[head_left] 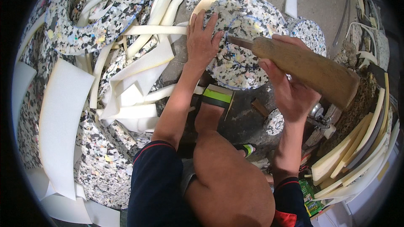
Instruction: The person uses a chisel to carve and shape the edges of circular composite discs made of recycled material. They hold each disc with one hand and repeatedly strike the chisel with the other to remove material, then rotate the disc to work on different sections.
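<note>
A round disc of speckled rebonded foam [219, 65] lies in front of me, with a smaller blue circle marked inside its rim. My left hand [203, 40] rests on the disc's left edge, fingers stretched out. My right hand [290, 73] grips a knife [303, 61] by its thick wooden handle. The knife's narrow metal blade points left, its tip at the blue circle; I cannot tell how deep it sits in the foam. A pale round board [206, 2] shows behind the disc's upper left edge.
A speckled foam ring [61, 29] and white foam strips [65, 122] are piled on the left. A smaller foam disc [309, 35] lies right of the large one. Curved foam offcuts [357, 147] are stacked on the right. My sandalled foot [216, 96] is below the disc.
</note>
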### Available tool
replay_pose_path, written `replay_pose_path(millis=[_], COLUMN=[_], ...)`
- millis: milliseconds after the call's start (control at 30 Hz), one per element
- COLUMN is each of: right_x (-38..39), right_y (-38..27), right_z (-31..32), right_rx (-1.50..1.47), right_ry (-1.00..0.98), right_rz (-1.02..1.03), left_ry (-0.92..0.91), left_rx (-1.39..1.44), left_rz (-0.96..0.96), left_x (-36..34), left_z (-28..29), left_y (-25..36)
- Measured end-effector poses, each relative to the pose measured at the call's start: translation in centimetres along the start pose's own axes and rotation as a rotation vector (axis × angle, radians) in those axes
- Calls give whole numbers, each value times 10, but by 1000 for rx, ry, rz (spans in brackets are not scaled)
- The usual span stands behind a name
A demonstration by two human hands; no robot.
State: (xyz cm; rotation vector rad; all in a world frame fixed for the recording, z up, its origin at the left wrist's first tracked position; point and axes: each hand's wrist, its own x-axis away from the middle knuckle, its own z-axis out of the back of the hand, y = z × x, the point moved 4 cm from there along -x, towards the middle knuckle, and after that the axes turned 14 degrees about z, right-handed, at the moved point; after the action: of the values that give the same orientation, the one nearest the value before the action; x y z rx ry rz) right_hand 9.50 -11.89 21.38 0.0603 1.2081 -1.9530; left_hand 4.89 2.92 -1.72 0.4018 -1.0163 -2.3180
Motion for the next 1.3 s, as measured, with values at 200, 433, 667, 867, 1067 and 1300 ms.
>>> replay_pose_path(millis=[200, 433, 667, 867, 1067, 1300], right_x=[4, 5, 3, 3, 5, 14], right_y=[19, 16, 23, 19, 26, 28], right_z=[-5, 3, -5, -5, -10, -5], right_rx=[-70, -19, -93, -97, -36, -153], right_ry=[90, 26, 106, 91, 77, 172], right_rz=[1, 81, -17, 53, 30, -18], left_ry=[-3, 17, 9, 14, -14, -4], left_rx=[-37, -47, -69, -71, -107, -87], left_rz=[1, -12, 10, 5, 23, 17], left_x=[1, 1, 0, 1, 0, 0], left_z=[2, 1, 1, 0, 0, -1], left_y=[1, 2, 2, 2, 2, 2])
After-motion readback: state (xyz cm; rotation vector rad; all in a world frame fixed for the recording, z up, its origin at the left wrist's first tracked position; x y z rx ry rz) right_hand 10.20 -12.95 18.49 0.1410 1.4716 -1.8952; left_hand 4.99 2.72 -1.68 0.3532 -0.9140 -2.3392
